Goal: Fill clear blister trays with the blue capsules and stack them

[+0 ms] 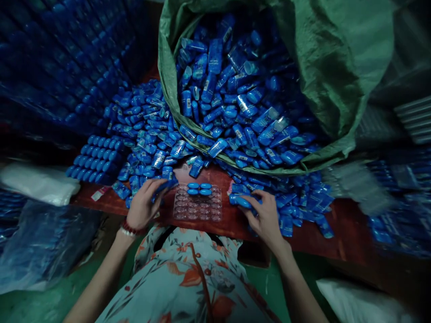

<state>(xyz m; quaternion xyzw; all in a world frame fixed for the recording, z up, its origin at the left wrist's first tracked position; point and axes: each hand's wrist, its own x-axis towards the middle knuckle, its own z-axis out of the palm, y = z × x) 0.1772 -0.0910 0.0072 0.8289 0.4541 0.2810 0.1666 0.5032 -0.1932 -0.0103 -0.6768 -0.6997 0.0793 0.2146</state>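
Note:
A clear plastic tray (198, 211) with rows of cavities lies on the red-brown table near its front edge. Several blue bottles (199, 189) stand in its back rows, while the front cavities hold nothing. Left of the tray, my left hand (145, 202) is closed around blue bottles (167, 184). My right hand (264, 215), on the tray's right, grips blue bottles (240, 201) between thumb and fingers. Loose blue bottles (148, 130) are heaped behind my left hand, and more (303, 202) lie beside my right hand.
A big green sack (332, 67) full of blue bottles lies open at the back. A block of upright blue bottles (97, 157) stands at the left, before a tall stack (50, 58). Stacked clear trays (357, 184) and a white plastic bundle (38, 181) flank the red-brown table (350, 229).

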